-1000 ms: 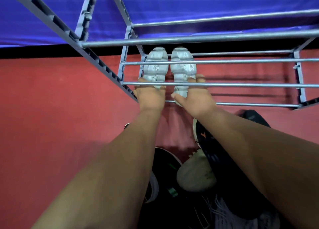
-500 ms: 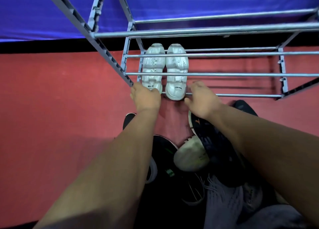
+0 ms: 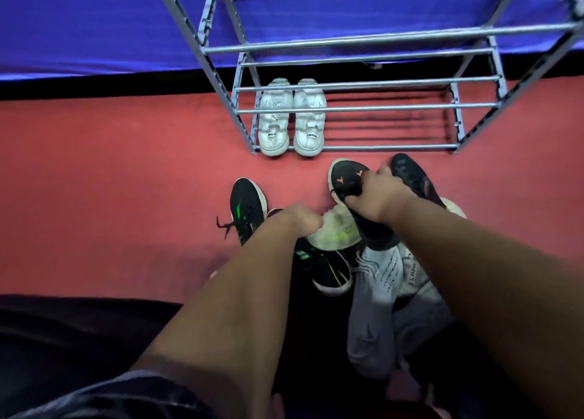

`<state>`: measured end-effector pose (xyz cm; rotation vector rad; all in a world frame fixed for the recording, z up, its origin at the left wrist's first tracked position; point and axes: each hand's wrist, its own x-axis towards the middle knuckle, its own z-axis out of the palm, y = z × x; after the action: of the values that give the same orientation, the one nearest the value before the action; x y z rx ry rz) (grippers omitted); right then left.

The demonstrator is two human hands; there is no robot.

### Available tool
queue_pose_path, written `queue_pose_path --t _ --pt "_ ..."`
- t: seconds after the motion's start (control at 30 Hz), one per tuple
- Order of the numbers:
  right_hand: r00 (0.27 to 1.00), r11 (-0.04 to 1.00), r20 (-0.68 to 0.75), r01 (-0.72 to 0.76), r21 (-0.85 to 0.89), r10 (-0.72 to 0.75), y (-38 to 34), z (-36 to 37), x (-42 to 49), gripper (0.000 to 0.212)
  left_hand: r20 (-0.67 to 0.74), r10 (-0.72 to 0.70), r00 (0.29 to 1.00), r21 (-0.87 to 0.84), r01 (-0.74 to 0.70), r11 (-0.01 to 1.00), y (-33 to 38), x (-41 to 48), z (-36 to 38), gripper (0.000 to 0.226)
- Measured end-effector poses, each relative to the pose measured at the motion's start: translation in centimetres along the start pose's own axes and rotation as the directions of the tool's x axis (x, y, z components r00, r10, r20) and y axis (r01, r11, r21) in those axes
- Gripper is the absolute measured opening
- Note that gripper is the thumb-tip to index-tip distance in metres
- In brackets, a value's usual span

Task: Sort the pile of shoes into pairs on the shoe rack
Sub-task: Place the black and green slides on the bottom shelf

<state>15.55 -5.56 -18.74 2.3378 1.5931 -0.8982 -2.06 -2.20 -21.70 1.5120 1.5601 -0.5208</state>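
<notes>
Person's right hand (image 3: 379, 197) grips a black shoe with orange marks (image 3: 346, 178), fingers curled round its middle, toe pointing toward the rack (image 3: 379, 110); can't tell if it is lifted clear of the pile. The left hand (image 3: 301, 219) has its fingers curled onto the near edge of a pale shoe (image 3: 336, 233) with yellow-green streaks. It looks like a hold, though the fingertips are hidden behind the knuckles. The pale shoe lies just beside the orange-marked one, touching it. A pair of white shoes (image 3: 290, 118) sits side by side at the left end of the rack's bottom shelf, heels toward the camera and just past the front bar. The other shelves in view are bare bars. The pile is on the red floor (image 3: 94, 181) in front of the rack. It has a black shoe with a green mark (image 3: 246, 208) at the left, laces trailing, and a second black shoe with a green stripe (image 3: 331, 271) under the left forearm. Grey knit shoes (image 3: 379, 279) lie between the two arms, and another black shoe (image 3: 410, 178) lies past the right hand. Blue cloth (image 3: 94, 23) hangs behind the rack.
</notes>
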Motion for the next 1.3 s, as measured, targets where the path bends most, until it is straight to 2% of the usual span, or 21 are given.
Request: queue_pose_path --t 0.07,0.17,0.23,0.3,0.37,0.47,0.6,0.7,0.77,0.87,0.97,1.03,1.17,1.23,1.3 --pt "0.996 0.996 -0.078 0.041 -0.085 -0.048 -0.4 1.2 -1.9 0.069 -0.009 -0.039 0.999 0.031 0.039 0.999 0.1 -2.2 1.0 0.044" --pt "0.933 0.930 -0.181 0.260 -0.261 -0.312 -1.3 3.1 -3.7 0.052 -0.039 -0.028 0.999 -0.032 0.027 0.999 -0.7 -4.1 2.9 0.045" --pt "0.889 0.873 -0.115 0.399 -0.279 -0.443 -2.1 4.0 -4.9 0.043 -0.053 -0.049 0.997 -0.085 0.044 0.995 -2.7 -4.7 4.3 0.049" --pt "0.868 0.828 0.014 0.477 -0.295 -0.496 -3.0 4.6 -6.2 0.033 -0.059 -0.087 0.994 -0.113 0.080 0.990 -5.1 -5.2 5.4 0.046" --pt "0.863 0.798 0.133 0.502 -0.334 -0.487 -3.6 5.7 -7.4 0.024 -0.066 -0.128 0.990 -0.121 0.119 0.985 -7.0 -5.4 6.2 0.036" --pt "0.891 0.856 0.229 0.444 -0.266 -0.391 -3.1 8.3 -8.1 0.026 -0.082 -0.170 0.982 -0.140 0.158 0.978 -8.1 -5.1 6.4 0.036" --pt "0.925 0.900 0.244 0.351 -0.256 -0.291 -1.2 10.9 -8.3 0.050 -0.178 -0.289 0.941 -0.294 0.229 0.928 -9.2 -4.3 6.3 0.037" --pt "0.934 0.899 0.218 0.337 -0.280 -0.282 -0.9 11.8 -8.3 0.061 -0.311 -0.387 0.868 -0.342 0.278 0.898 -10.4 -4.2 6.1 0.056" --pt "0.942 0.901 0.220 0.313 -0.301 -0.253 -1.5 12.2 -8.4 0.069 -0.246 -0.409 0.879 -0.324 0.323 0.889 -10.8 -4.0 5.9 0.070" --pt "0.956 0.911 0.204 0.268 -0.313 -0.211 -2.6 13.1 -8.4 0.067 -0.084 -0.371 0.925 -0.419 0.306 0.855 -11.4 -2.8 6.3 0.089" --pt "0.971 0.923 0.181 0.211 -0.322 -0.158 -3.6 14.2 -8.3 0.060 -0.188 -0.355 0.916 -0.447 0.242 0.861 -11.6 -2.8 6.3 0.077" --pt "0.977 0.932 0.172 0.174 -0.317 -0.124 -4.0 14.6 -8.0 0.061 -0.235 -0.344 0.909 -0.439 0.216 0.872 -11.5 -2.6 6.4 0.084" --pt "0.980 0.970 0.156 0.154 -0.188 -0.126 -4.2 13.9 -7.8 0.064 -0.277 -0.419 0.865 -0.496 0.244 0.833 -11.2 -1.1 6.9 0.120" --pt "0.978 0.986 0.166 0.143 -0.083 -0.128 -4.4 12.8 -7.8 0.063 -0.279 -0.464 0.841 -0.502 0.284 0.817 -11.4 -0.4 6.9 0.122" --pt "0.976 0.992 0.183 0.124 -0.009 -0.120 -4.9 11.3 -7.7 0.062 -0.296 -0.478 0.827 -0.487 0.300 0.820 -11.8 0.1 6.7 0.113"
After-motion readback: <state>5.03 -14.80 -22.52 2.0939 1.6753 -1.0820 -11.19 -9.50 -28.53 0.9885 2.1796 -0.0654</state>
